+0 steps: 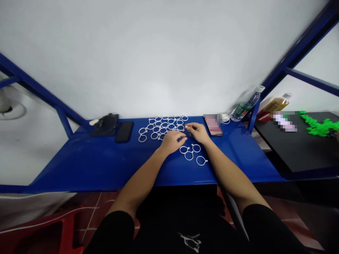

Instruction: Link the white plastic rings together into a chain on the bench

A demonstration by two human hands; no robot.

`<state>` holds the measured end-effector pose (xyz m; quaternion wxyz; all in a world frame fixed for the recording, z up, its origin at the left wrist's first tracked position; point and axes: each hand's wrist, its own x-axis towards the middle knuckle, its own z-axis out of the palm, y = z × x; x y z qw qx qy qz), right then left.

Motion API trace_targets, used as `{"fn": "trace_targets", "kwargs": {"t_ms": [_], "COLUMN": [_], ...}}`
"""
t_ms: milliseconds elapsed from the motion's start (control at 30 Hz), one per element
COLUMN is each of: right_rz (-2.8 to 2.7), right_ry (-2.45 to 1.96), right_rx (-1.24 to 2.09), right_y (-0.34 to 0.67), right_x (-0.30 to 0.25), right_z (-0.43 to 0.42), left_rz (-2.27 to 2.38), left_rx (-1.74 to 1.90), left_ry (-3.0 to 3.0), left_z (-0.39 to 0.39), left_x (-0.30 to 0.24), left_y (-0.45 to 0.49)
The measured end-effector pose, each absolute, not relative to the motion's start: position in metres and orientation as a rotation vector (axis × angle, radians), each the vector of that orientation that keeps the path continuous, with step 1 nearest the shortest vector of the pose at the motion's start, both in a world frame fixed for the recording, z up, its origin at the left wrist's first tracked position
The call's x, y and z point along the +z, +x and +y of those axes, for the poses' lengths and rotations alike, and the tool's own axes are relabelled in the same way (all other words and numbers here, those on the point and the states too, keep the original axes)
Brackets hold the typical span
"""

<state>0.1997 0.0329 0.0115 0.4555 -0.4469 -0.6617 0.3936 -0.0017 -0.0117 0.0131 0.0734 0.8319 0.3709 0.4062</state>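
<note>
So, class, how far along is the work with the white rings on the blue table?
Four rings lie apart near the table edge, seemingly finished. The right hand pinches one ring while the left hand rests beside it. The large cluster behind looks still to go.

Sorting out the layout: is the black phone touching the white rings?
Apart. Head view shows bare blue table between the black phone and the white rings.
</note>
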Motion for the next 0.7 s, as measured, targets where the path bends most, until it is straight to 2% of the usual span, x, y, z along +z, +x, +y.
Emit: {"fn": "trace_targets", "kwargs": {"t_ms": [133,533,633,700], "right_rz": [-1.676,-1.705,-1.759,-1.877], "right_ry": [-1.004,-0.859,-0.892,-0.973], "right_rx": [1.047,1.317,1.233,1.034], "right_y": [0.192,0.197,0.199,0.203], "right_x": [0.019,0.027,0.031,0.036], "right_z": [0.02,0.016,0.015,0.013], "left_rz": [1.316,1.163,1.191,1.19], "left_rx": [1.378,1.325,1.318,1.303], "left_ry": [2.38,2.489,2.445,2.416], "left_z": [-0.003,-0.005,-0.005,-0.005], "left_x": [0.014,0.013,0.012,0.013], "left_y": [-0.01,-0.008,-0.006,-0.006]}}
